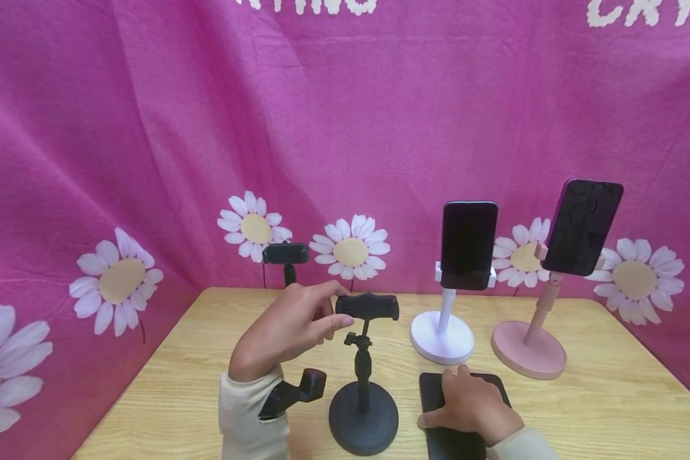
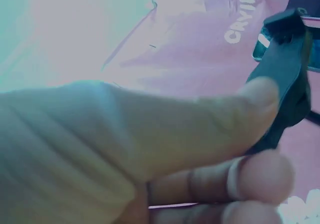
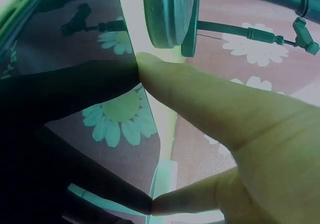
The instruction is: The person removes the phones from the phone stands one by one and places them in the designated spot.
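One black phone (image 1: 453, 443) lies beneath the right grip (image 1: 473, 407).

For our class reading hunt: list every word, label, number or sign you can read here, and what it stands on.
"CRYING": white lettering on the pink cloth, left wrist view.
"CRY": same cloth, head view, top right, cut off.
"ING": same cloth, head view, top middle, tops cut off.
Faint marks on the black phone, right wrist view: too blurred to read.
Black stand: none readable.

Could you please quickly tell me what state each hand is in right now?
Left hand: closed, pinching the front black stand's clamp.
Right hand: closed, holding the front phone by its edges.
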{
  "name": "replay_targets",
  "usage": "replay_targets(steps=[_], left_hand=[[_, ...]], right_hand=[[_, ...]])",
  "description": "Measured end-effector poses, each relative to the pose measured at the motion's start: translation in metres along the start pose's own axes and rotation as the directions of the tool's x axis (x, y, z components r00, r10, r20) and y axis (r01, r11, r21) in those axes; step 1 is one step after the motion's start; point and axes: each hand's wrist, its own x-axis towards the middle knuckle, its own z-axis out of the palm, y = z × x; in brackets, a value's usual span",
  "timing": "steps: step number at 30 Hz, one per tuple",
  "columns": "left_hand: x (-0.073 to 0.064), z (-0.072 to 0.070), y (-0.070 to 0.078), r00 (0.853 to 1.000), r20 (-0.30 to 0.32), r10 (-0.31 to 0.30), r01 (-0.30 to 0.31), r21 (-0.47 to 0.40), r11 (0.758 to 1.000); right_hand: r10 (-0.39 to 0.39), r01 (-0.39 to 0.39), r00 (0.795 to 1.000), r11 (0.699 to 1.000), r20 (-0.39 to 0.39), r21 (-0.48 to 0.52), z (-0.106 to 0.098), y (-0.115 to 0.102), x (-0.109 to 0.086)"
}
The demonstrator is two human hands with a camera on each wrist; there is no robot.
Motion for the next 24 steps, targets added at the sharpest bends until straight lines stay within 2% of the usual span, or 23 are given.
replay_targets(steps=[4,6,9,13,18,24], left_hand=[[0.005,0.002,-0.006,0.998,-0.058,0.003,-0.001,0.027,1.000],[0.007,0.004,-0.009,0.996,-0.085,-0.016,0.019,0.031,0.999],[0.012,0.009,-0.014,0.989,-0.129,-0.078,0.079,0.008,0.997],[0.019,0.015,-0.021,0.969,-0.212,-0.126,0.126,-0.015,0.992],[0.029,0.024,-0.030,0.938,-0.320,-0.132,0.131,-0.027,0.991],[0.040,0.034,-0.039,0.901,-0.405,-0.154,0.143,-0.056,0.988]], right_hand=[[0.010,-0.010,1.000,1.000,0.013,0.000,-0.001,0.000,0.001],[0.011,-0.011,1.000,1.000,0.015,0.000,-0.001,0.000,0.001],[0.007,-0.007,1.000,1.000,0.013,0.003,0.000,0.000,0.000],[-0.001,0.001,1.000,1.000,0.012,0.002,0.001,0.002,0.000],[-0.005,0.004,1.000,1.000,0.021,0.006,0.002,0.004,0.001],[0.002,-0.002,1.000,1.000,0.021,0.013,0.003,0.003,0.001]])
